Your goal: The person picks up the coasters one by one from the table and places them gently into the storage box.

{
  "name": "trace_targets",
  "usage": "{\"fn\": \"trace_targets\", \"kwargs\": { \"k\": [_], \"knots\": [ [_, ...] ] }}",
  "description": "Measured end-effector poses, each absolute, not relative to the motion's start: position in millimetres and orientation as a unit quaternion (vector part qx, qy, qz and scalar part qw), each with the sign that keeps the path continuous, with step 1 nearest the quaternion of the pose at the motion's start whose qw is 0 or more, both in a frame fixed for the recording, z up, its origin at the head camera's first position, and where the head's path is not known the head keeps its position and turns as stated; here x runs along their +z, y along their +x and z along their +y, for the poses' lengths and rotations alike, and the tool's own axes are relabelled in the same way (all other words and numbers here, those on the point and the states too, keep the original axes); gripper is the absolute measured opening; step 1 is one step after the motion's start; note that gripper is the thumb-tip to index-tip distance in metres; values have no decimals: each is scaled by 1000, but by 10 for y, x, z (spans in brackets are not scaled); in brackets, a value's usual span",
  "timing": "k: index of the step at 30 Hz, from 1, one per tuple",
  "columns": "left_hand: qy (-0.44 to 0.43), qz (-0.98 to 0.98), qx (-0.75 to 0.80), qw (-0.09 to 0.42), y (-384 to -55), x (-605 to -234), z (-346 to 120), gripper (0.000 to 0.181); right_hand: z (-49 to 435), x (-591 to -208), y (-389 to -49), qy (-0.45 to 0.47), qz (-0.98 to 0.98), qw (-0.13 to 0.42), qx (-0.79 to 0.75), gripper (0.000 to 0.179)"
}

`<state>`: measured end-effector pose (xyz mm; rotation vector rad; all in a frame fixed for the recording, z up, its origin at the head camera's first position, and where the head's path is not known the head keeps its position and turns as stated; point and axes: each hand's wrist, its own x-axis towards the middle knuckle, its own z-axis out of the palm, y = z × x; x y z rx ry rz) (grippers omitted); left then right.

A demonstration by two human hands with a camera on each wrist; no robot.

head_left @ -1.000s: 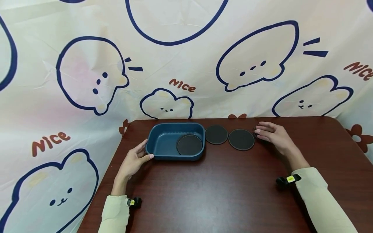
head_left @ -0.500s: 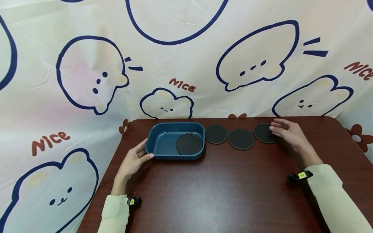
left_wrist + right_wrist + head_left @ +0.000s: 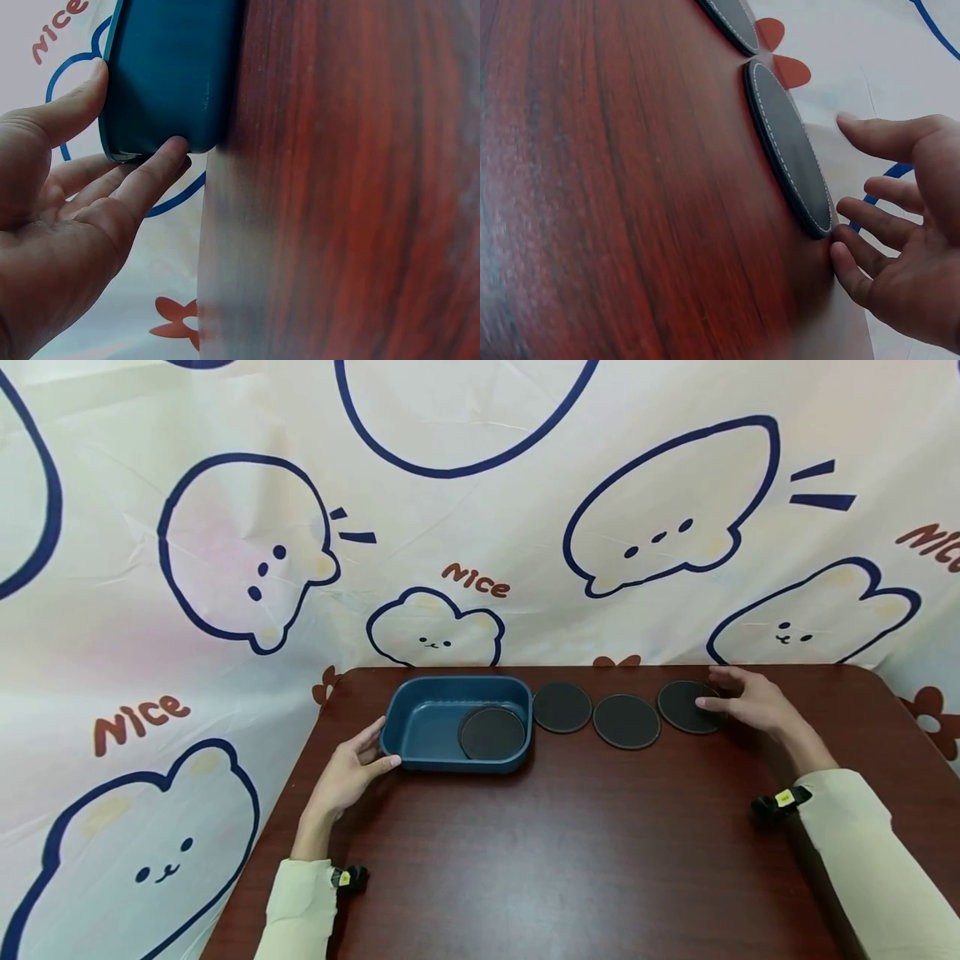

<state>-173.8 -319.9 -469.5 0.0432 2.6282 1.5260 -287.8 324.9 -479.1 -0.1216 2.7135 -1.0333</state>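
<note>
A blue rectangular container (image 3: 423, 733) stands at the back left of the table, one round black coaster (image 3: 492, 732) lying inside its right half. My left hand (image 3: 347, 777) holds the container's near left corner, with the thumb at its rim and the fingers along the end wall. To the right lie a black coaster (image 3: 562, 707) beside the container, a middle coaster (image 3: 626, 722), and a right coaster (image 3: 685, 707). My right hand (image 3: 757, 703) is at the right coaster's far right edge, thumb and fingers spread apart. In the right wrist view, the coaster (image 3: 795, 154) shows light edge stitching.
A glossy brown wooden table (image 3: 570, 852) bears everything. Right behind its back edge hangs a pale cloth (image 3: 525, 527) printed with cartoon bears. Dark wrist devices sit at both cuffs, including the right wrist camera (image 3: 780, 806).
My right hand has moved right, uncovering most of the right coaster, and its thumb and fingers have spread wider. My left hand keeps its place at the container.
</note>
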Motion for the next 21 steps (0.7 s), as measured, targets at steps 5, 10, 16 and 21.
{"fn": "trace_targets", "kwargs": {
  "k": [5, 10, 16, 21],
  "knots": [
    [14, 863, 502, 53, -1727, -4707, -3214, 80, 3189, -4857, -2889, -63, 942, 112, -312, 94],
    [14, 862, 503, 51, -1741, -4711, -3219, 80, 3151, -4903, -2896, -72, 942, 92, -313, 84],
    [13, 858, 511, 54, -1751, -4719, -3209, 80, 3143, -4928, -2870, -69, 934, 51, -348, 78],
    [9, 856, 514, 53, -1751, -4720, -3215, 80, 3133, -4925, -2852, -45, 932, 25, -358, 77]
  ]
}}
